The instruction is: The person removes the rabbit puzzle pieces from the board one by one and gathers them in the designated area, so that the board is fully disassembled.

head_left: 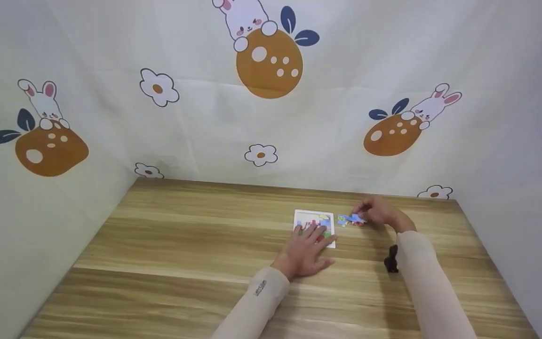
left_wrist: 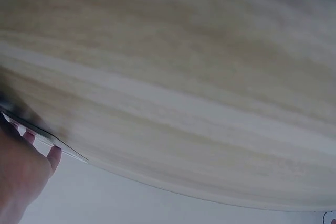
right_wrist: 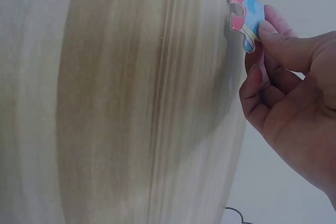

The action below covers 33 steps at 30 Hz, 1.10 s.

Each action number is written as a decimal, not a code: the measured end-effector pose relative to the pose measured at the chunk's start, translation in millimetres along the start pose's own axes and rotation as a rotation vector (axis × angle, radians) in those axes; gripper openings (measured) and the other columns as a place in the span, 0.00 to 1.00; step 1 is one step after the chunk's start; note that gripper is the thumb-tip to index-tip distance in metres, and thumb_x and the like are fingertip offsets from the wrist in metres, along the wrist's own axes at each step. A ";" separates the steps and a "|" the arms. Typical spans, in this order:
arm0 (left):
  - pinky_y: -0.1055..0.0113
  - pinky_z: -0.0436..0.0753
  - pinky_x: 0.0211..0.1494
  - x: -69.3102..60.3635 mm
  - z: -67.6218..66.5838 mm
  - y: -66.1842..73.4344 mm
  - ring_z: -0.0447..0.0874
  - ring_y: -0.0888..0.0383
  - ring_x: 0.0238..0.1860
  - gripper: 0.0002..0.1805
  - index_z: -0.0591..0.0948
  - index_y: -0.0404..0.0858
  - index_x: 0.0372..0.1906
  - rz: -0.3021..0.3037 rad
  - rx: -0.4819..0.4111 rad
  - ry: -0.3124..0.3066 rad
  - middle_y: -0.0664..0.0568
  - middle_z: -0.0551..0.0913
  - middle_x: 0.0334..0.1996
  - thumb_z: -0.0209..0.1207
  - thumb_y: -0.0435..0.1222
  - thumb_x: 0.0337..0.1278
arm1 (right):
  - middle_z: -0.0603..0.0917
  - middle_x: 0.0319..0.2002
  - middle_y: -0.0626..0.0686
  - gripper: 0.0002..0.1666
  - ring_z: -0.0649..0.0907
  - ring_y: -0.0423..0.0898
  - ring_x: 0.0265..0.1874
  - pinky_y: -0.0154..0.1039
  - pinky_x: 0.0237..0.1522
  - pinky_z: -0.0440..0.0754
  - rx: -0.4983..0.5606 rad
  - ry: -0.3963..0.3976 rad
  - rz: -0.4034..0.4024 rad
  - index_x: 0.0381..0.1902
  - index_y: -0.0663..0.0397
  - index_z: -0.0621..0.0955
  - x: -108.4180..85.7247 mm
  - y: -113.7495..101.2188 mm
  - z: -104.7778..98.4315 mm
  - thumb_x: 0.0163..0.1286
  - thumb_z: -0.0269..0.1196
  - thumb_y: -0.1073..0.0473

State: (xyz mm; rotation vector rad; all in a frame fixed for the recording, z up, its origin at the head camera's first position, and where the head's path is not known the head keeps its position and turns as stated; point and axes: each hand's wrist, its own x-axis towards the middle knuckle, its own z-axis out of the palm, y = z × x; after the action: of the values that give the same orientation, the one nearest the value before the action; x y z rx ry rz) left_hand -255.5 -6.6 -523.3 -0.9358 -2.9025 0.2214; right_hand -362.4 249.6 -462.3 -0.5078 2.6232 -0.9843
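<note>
My left hand [head_left: 305,252] rests with spread fingers on a white-bordered picture puzzle board [head_left: 313,216], covering its lower part. In the left wrist view, the fingers [left_wrist: 54,156] lie along the board's edge [left_wrist: 71,152]. Just right of the board, my right hand [head_left: 379,212] pinches a blue and pink jigsaw piece [right_wrist: 254,11] between thumb and forefinger, its other fingers curled. Close beside that piece lies another small colourful jigsaw piece [head_left: 342,220]; whether the two are joined I cannot tell.
A dark rabbit-shaped object [head_left: 392,260] is beside the right sleeve. The wood-grain table [head_left: 172,235] is bordered at the back and sides by a pale cloth [head_left: 195,117] printed with rabbits, oranges and flowers.
</note>
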 end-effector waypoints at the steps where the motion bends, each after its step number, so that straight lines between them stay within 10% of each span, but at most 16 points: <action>1: 0.47 0.62 0.79 0.1 -0.3 0.3 0.54 0.53 0.81 0.36 0.49 0.65 0.80 -0.001 0.001 -0.002 0.57 0.55 0.81 0.26 0.67 0.71 | 0.85 0.42 0.63 0.12 0.78 0.47 0.37 0.35 0.40 0.76 0.005 0.002 -0.002 0.45 0.69 0.85 -0.1 0.6 0.5 0.67 0.56 0.74; 13: 0.46 0.60 0.79 -4.0 -12.2 -2.4 0.54 0.51 0.81 0.39 0.51 0.56 0.81 0.012 -0.092 -0.029 0.54 0.56 0.80 0.30 0.67 0.71 | 0.87 0.48 0.60 0.13 0.82 0.49 0.46 0.50 0.56 0.81 -0.002 0.028 0.098 0.49 0.62 0.85 -2.2 7.9 6.6 0.67 0.65 0.68; 25: 0.47 0.64 0.78 -1.8 -9.3 -2.8 0.58 0.52 0.79 0.42 0.61 0.47 0.77 0.004 -0.076 0.000 0.53 0.60 0.79 0.32 0.68 0.70 | 0.87 0.45 0.63 0.12 0.81 0.43 0.39 0.31 0.41 0.78 0.013 0.041 0.032 0.47 0.68 0.84 -3.3 10.7 7.8 0.65 0.63 0.72; 33: 0.48 0.63 0.78 1.6 -3.4 -2.1 0.56 0.53 0.80 0.43 0.58 0.48 0.78 0.003 -0.043 -0.011 0.54 0.57 0.80 0.28 0.69 0.70 | 0.88 0.47 0.60 0.11 0.85 0.51 0.46 0.47 0.55 0.82 -0.033 0.070 0.009 0.47 0.61 0.86 3.1 -9.4 13.5 0.70 0.64 0.63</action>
State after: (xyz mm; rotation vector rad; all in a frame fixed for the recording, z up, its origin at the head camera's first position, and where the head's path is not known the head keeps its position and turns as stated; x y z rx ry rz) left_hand -257.6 -7.0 -519.5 -0.9478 -2.9271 0.1649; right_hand -357.9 234.0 -466.1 -0.4776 2.7053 -0.9750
